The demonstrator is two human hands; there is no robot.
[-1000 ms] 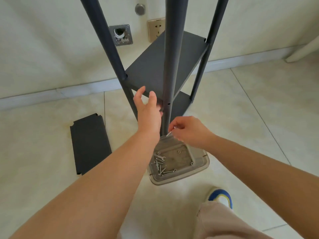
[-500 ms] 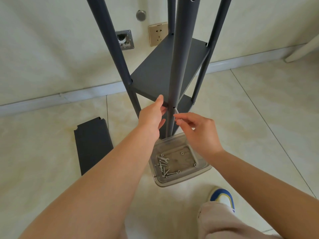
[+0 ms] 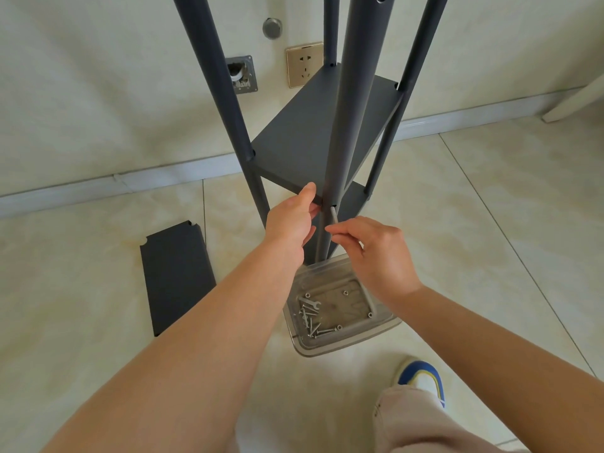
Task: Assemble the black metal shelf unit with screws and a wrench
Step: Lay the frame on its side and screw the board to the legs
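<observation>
Head view: shelf unit (image 3: 313, 132) upright on tiled floor (image 3: 81, 273) by wall, four dark posts, two shelves mounted. Left hand (image 3: 291, 223) at front corner of upper shelf, thumb on shelf edge, fingers (image 3: 310, 232) curled underneath beside near post (image 3: 346, 125). Right hand (image 3: 376, 253) just beside that post, fingers (image 3: 336, 228) pinching a screw (image 3: 334, 220), its tip up near a post hole at shelf level. Clear tray (image 3: 340, 335) on floor below hands, holding loose screws (image 3: 315, 325) and small wrench (image 3: 309, 304). Spare shelf panel (image 3: 176, 276) flat on floor to left, well apart from unit. Socket (image 3: 304, 65) on wall behind. Shoe (image 3: 421, 380) and trouser leg at lower right.
</observation>
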